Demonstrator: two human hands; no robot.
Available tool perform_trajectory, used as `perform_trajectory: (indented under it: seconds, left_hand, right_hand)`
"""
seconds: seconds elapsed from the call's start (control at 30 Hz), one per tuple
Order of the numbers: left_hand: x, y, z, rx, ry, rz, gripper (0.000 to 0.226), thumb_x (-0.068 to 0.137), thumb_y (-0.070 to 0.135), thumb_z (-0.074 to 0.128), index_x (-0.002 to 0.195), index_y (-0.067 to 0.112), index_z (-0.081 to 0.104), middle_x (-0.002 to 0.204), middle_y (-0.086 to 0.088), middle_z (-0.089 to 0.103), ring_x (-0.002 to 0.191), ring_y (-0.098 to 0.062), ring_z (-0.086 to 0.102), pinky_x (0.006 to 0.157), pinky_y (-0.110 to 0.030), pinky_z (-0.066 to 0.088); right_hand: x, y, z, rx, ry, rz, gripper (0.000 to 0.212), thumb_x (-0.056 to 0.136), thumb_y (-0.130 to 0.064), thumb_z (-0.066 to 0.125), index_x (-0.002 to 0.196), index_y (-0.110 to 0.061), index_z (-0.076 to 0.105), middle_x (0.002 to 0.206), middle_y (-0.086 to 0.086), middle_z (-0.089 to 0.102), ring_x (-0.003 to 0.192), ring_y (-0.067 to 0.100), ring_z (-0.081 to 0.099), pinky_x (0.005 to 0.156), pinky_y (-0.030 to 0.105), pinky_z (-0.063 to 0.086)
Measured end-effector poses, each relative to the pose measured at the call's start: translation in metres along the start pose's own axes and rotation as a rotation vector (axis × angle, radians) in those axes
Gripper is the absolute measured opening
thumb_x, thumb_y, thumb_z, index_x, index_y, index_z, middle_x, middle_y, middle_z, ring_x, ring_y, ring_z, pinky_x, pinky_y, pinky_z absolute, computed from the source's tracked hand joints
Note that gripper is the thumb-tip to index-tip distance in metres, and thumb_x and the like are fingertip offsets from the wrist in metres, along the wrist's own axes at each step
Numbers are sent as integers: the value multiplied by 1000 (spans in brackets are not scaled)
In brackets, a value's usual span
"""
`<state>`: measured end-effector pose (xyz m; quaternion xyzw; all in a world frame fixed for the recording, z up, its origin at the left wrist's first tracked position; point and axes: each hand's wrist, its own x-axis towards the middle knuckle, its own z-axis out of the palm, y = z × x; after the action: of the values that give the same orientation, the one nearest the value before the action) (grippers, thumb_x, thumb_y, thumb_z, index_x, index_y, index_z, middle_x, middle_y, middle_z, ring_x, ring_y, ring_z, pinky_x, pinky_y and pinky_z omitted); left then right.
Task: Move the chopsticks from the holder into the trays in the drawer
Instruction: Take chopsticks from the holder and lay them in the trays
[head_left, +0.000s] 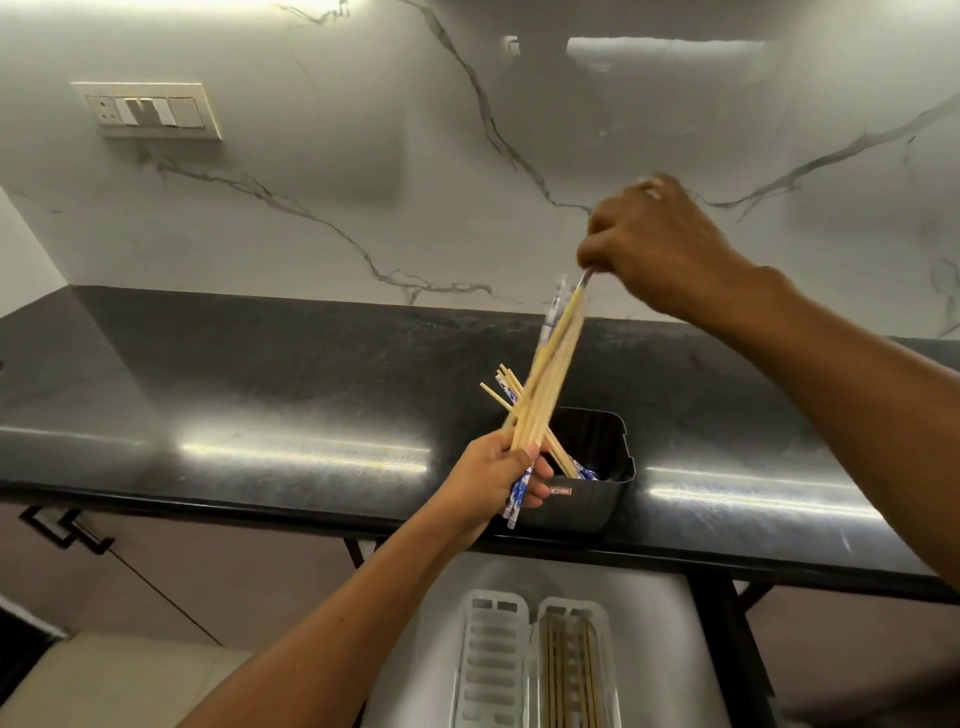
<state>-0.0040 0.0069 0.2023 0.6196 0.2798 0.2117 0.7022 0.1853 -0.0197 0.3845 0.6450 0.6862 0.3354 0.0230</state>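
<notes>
Head view over a black worktop (260, 374) and an open drawer (649, 613) below its front edge. The left hand (498, 478) is closed round the lower part of a bundle of chopsticks (550, 374), mostly pale wood with a few blue-and-white patterned ones, held above and just in front of the black holder (592, 483). The bundle's long axis runs steeply up and slightly to the right, lower ends projecting beneath the fist, upper ends rising toward the right hand (660, 244). That hand pinches the top of one or two sticks with curled fingertips; motion blur there makes the exact count uncertain. The arrangement appears to serve sorting: one hand anchors the gathered bundle while the other draws out or aligns single sticks so they lie parallel before being laid down.

More chopsticks (506, 387) remain in the holder, leaning up and to the left, their lower ends inside it. The holder stands near the worktop's front edge, directly above the drawer, which keeps the transfer short.

In the drawer lie two long white trays side by side, long axes running away from the viewer. The left tray (493, 670) shows only its slotted floor; the right tray (571, 670) already holds several chopsticks lying lengthwise. The task is judged partly done.
</notes>
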Motion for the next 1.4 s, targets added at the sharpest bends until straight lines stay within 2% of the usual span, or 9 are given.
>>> perform_trajectory:
  seconds: [0.17,0.27,0.4,0.67,0.83,1.0,1.1,1.23,1.4]
  left_hand:
    - [7,6,-8,-204,114,21,19,100,17,44,104,10,61,85,-8,67,71,-14,67,68,-27,57]
    - [14,12,-5,-267,125,53,23,100,18,45,112,5,59,96,-14,70,85,-22,71,78,-34,60]
    - [21,16,9,-299,124,86,23,100,17,45,116,5,56,99,-15,71,85,-22,72,83,-38,59]
    - [19,4,17,-216,182,93,19,98,19,50,114,18,58,99,-13,71,81,-21,71,75,-37,61]
    - [19,2,16,-157,210,69,30,97,21,51,127,18,52,107,-3,68,93,-15,71,74,-28,59]
    - [16,2,12,-177,181,51,16,97,20,52,111,24,58,95,-4,72,80,-16,73,69,-30,61]
    - [13,1,10,-178,144,58,20,97,17,52,116,12,59,87,-9,70,73,-17,69,69,-28,61]
    - [9,1,12,-141,136,67,11,97,17,52,102,21,60,80,-6,71,68,-13,69,64,-23,60]
    - [4,0,9,-74,123,83,11,96,18,51,102,25,58,79,-2,72,67,-11,70,62,-20,57]
  right_hand:
    - [-29,-4,18,638,77,541,20,93,-17,57,108,-10,69,93,8,64,71,14,53,66,20,42]
    - [-53,-44,42,1224,-73,802,19,92,-12,58,108,-6,66,97,11,70,78,11,64,71,20,50]
    - [-73,-97,58,1397,-214,869,15,92,-13,59,102,-7,68,87,10,71,69,11,66,64,21,54]
    - [-70,-111,61,1245,-372,790,15,90,-13,61,96,-3,69,75,9,72,58,13,71,57,21,59]
    - [-69,-122,63,1046,-416,685,24,93,-15,59,112,-4,66,96,14,72,64,14,70,63,25,60]
    - [-68,-121,57,832,-524,589,23,95,-22,54,110,-11,68,95,6,72,70,12,68,69,27,58]
    - [-56,-100,42,677,-291,591,18,96,-20,51,95,-15,68,90,-1,67,65,6,56,58,18,44]
    - [-24,-58,19,340,121,303,38,89,-12,61,126,-20,59,128,14,53,112,28,54,93,39,42]
    - [4,-33,2,-56,-165,-106,50,84,-25,67,131,-34,53,156,13,25,146,33,15,116,59,11]
